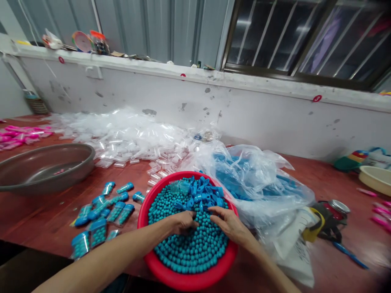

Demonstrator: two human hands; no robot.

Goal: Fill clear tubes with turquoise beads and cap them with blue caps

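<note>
A red basin (234,254) full of round turquoise beads (192,256) stands at the table's front edge. A heap of blue plastic caps (203,191) lies on the beads toward the back, with a few clear cases (179,187) beside it. My left hand (184,222) is down among the beads, fingers curled inward; whatever it holds is hidden. At the basin's right side, my right hand (227,223) reaches over the beads with its fingers apart, fingertips close to the nearest caps. Several filled cases with blue tops (98,232) lie left of the basin.
Behind spreads a large pile of clear empty cases (122,132). A plastic bag of blue parts (259,175) sits right of the basin, near a tape dispenser (328,221) and a blue pen (350,255). A grey basin (88,156) and pink pieces (21,136) are at left.
</note>
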